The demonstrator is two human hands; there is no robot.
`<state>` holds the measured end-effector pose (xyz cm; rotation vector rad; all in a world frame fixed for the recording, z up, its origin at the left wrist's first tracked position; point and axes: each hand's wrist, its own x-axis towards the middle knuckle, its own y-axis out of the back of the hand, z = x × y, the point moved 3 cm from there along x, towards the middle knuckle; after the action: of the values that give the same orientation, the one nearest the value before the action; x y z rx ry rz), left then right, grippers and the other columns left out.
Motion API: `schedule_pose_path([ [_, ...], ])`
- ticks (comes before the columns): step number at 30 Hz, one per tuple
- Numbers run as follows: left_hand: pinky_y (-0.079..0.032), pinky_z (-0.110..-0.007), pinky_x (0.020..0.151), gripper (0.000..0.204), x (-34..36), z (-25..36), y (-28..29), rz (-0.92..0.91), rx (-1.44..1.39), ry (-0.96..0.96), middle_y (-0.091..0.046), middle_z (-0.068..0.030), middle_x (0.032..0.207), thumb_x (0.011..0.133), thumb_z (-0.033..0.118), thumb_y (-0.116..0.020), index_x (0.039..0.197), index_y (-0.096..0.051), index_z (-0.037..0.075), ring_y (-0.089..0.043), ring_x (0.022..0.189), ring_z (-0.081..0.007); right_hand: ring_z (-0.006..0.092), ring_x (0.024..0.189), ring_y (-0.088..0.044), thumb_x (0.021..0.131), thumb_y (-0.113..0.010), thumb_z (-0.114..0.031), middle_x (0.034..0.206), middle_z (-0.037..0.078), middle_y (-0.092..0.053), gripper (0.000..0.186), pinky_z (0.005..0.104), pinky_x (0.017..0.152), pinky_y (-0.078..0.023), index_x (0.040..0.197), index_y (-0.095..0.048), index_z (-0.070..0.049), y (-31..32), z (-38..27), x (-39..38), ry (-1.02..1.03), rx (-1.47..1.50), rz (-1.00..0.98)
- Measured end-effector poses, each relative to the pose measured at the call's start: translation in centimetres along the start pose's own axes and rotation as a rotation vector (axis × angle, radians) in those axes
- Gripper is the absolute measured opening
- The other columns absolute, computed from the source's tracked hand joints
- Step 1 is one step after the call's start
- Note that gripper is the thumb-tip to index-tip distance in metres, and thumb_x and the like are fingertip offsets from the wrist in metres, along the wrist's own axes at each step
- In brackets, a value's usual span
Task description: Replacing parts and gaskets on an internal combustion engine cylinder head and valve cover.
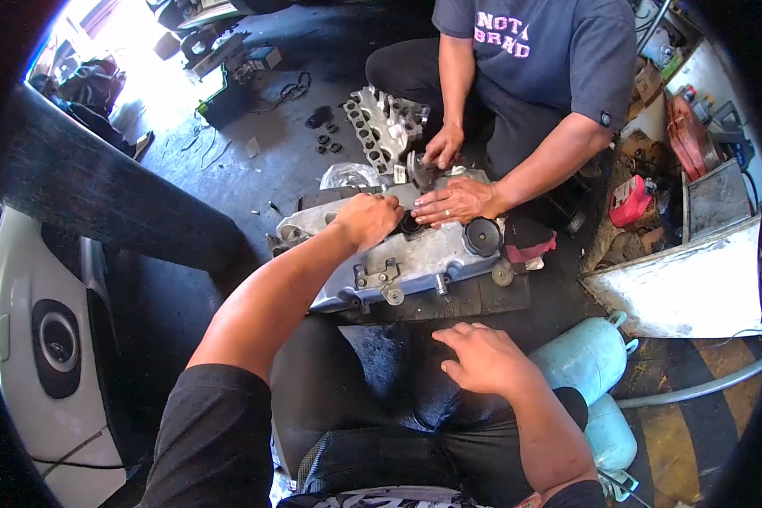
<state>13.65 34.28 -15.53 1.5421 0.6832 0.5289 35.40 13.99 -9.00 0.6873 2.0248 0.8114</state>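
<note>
A silver metal engine cover (427,262) lies on a dark board (483,296), with a black cap (483,236) on its right end. My left hand (366,218) is on its top, fingers curled beside a black round part (411,222); what they grip is hidden. A co-worker's hand (449,203) lies flat at that part, and their other hand (443,144) holds a greyish piece (419,173) above the cover. My right hand (474,356) hovers over my lap below the cover, empty, fingers apart and slightly bent.
A co-worker (525,76) squats opposite. A cast manifold (372,118) and black rings (326,135) lie behind the cover. A dark post (102,186) and pale car body panel (42,339) are left; turquoise cylinders (588,356), a white cabinet (686,288) and red container (631,203) are right.
</note>
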Motion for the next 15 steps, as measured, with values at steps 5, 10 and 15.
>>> schedule_pose_path([
  [5,-0.06,-0.048,0.081,0.022,-0.3,-0.7,-0.9,-0.001,-0.061,0.021,-0.067,-0.0195,0.11,0.096,0.017,-0.053,0.108,-0.063,0.002,-0.072,0.098,-0.0384,0.0372,0.126,-0.061,0.093,-0.067,-0.028,0.135,0.016,-0.064,0.052,0.0499,0.106,-0.05,0.141,-0.059,-0.01,-0.4,0.1,0.0,0.012,0.006,0.027],
  [10,-0.055,-0.056,0.082,0.024,-1.8,-2.9,-0.1,0.202,-0.295,0.386,-0.067,-0.0233,0.106,0.096,0.024,-0.057,0.106,-0.06,0.002,-0.069,0.095,-0.0457,0.0373,0.126,-0.061,0.093,-0.067,-0.028,0.135,0.017,-0.064,0.052,0.0496,0.106,-0.05,0.141,-0.059,-0.01,-0.3,0.0,-0.2,0.0,0.016,0.033],
  [15,-0.055,-0.055,0.086,0.03,-4.9,-9.7,1.0,0.068,-0.274,0.789,-0.069,-0.0232,0.123,0.096,0.033,-0.064,0.109,-0.068,0.007,-0.069,0.104,-0.0441,0.0374,0.126,-0.061,0.093,-0.066,-0.028,0.135,0.016,-0.064,0.051,0.0494,0.106,-0.05,0.141,-0.059,-0.01,-0.6,0.5,-0.9,0.011,0.009,0.046],
])
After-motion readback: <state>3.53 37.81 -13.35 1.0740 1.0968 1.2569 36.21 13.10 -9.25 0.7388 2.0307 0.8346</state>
